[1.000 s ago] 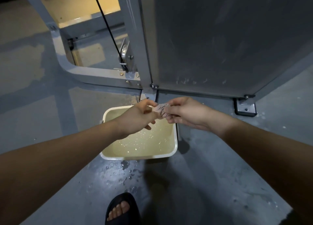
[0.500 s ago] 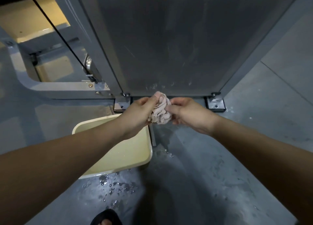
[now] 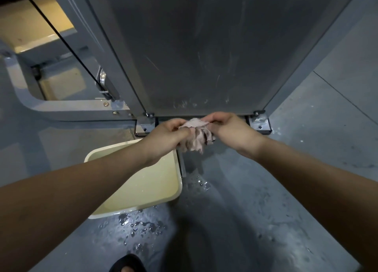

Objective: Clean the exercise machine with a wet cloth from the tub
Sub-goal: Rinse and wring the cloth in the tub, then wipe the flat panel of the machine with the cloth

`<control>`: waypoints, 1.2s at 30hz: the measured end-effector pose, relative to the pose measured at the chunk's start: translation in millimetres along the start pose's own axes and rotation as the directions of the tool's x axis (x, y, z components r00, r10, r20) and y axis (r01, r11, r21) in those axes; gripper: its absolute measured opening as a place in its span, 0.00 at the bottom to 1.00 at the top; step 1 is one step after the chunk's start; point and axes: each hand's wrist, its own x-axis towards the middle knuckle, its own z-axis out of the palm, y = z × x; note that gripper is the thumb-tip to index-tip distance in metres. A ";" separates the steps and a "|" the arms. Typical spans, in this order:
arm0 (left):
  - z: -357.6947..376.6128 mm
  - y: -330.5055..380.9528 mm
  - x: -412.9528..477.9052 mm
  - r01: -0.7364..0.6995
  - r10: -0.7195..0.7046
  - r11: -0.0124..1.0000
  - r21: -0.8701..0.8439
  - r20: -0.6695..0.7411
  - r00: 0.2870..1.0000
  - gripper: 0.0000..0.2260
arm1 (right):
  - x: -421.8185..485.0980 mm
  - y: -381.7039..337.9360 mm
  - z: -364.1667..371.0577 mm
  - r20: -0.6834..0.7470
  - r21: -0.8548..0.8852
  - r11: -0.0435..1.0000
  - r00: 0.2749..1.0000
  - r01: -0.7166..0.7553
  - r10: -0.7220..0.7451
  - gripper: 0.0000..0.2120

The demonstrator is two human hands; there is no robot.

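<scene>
1. We see the left hand (image 3: 167, 136) and the right hand (image 3: 231, 132) both pinching the cloth (image 3: 196, 136). Thumbs and curled fingers are closed on its top edge, and the fingertips are partly buried in the fabric.
2. The cloth is pale pink and bunched. It hangs in the air between the two hands, just right of the tub's far right corner and in front of the machine's base. We can't tell from the fabric itself whether it's wet.
3. The tub (image 3: 155, 187) is cream and rectangular, on the floor (image 3: 235, 220) left of centre. The left forearm crosses it and hides its left side. We can't make out a water level.
4. The exercise machine (image 3: 204, 46) shows a grey panel filling the far side, its top cut off by the frame edge. There are pale smears low on the panel.
5. The right base bracket (image 3: 259, 125) is just beside the right hand. The left base bracket (image 3: 145, 126) is partly behind the left hand.
6. At far left, a black cable (image 3: 67, 44) runs down to a pulley (image 3: 102, 77), which is half hidden by the upright.
7. There are water drops (image 3: 143, 226) on the floor by the tub's near edge.
8. A dark sandal (image 3: 127, 264) is cut off at the bottom edge.
</scene>
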 end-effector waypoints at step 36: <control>-23.3 5.5 15.9 0.058 -0.088 0.970 -0.235 -0.116 0.989 0.05 | 14.1 -4.6 50.0 -0.038 0.461 0.887 0.999 0.013 0.005 0.04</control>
